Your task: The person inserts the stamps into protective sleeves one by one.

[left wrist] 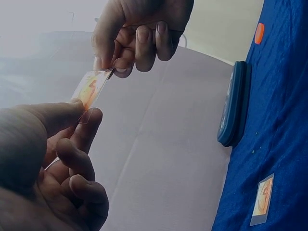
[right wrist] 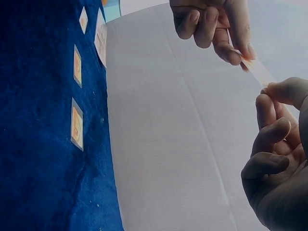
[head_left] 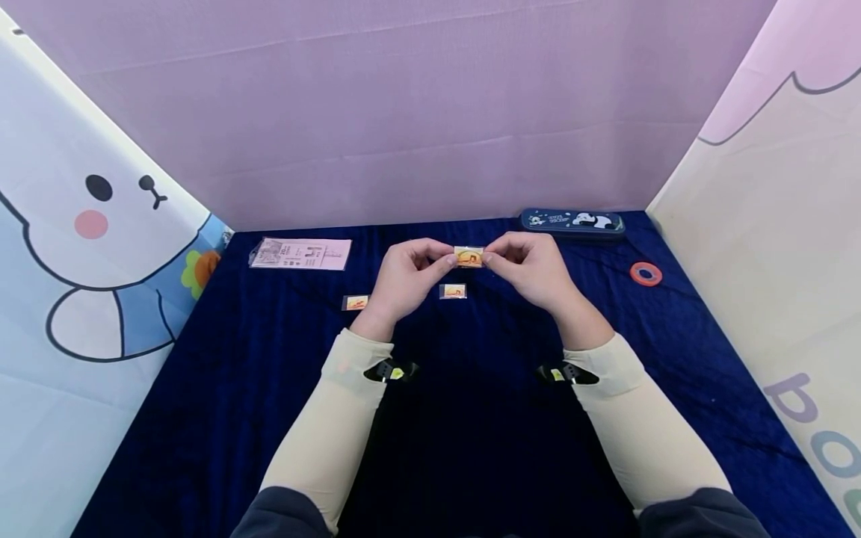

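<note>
Both hands hold up a small picture card in a clear sleeve [head_left: 468, 257], yellow and orange, above the cloth. The left hand [head_left: 412, 275] pinches its left end between thumb and forefinger. At the other end, the thumb and forefinger of the right hand [head_left: 533, 267] pinch it. The left wrist view shows the card [left wrist: 92, 89] tilted, with the other fingers of each hand loosely curled. Below the hands lie similar sleeved cards, one in the middle [head_left: 453, 291] and one beside the left wrist [head_left: 356, 302]. Three lie in a row in the right wrist view, the nearest card [right wrist: 77, 126] lowest.
Dark blue cloth [head_left: 235, 388] covers the table. A pink printed packet [head_left: 303, 254] lies at the back left. Toward the back right are a blue panda pencil case [head_left: 572, 223] and a red-orange tape ring [head_left: 646, 274]. Fabric walls [head_left: 403, 112] enclose the back and sides.
</note>
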### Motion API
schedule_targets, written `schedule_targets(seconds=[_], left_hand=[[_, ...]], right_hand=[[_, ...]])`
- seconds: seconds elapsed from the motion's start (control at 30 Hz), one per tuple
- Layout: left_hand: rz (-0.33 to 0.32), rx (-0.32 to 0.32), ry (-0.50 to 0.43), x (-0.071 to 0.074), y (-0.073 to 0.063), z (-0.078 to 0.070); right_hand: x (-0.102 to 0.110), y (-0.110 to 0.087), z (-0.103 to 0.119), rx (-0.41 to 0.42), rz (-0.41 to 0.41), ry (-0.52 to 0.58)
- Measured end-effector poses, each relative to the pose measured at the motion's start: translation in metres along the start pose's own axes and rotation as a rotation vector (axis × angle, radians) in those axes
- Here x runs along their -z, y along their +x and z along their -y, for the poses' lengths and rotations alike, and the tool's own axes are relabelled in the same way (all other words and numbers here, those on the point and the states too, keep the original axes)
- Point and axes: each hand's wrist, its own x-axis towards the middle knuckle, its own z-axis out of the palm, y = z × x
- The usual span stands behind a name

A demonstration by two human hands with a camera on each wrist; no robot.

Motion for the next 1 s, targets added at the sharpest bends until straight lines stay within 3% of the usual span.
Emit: schedule_targets(seconds=[0.63, 0.87, 1.0], left_hand=[[0.023, -0.008, 0.005, -0.003, 0.002, -0.003], [0.006, 0.010, -0.009, -0.002, 0.000, 0.000], [-0.011, 0.002, -0.016, -0.003, 0.002, 0.004]], right_hand=[[0.003, 0.002, 0.000, 0.021, 0.008, -0.009], [-0.001, 0.008, -0.034, 0.002, 0.012, 0.006], [0.002, 0.008, -0.041, -0.014, 0.002, 0.004]])
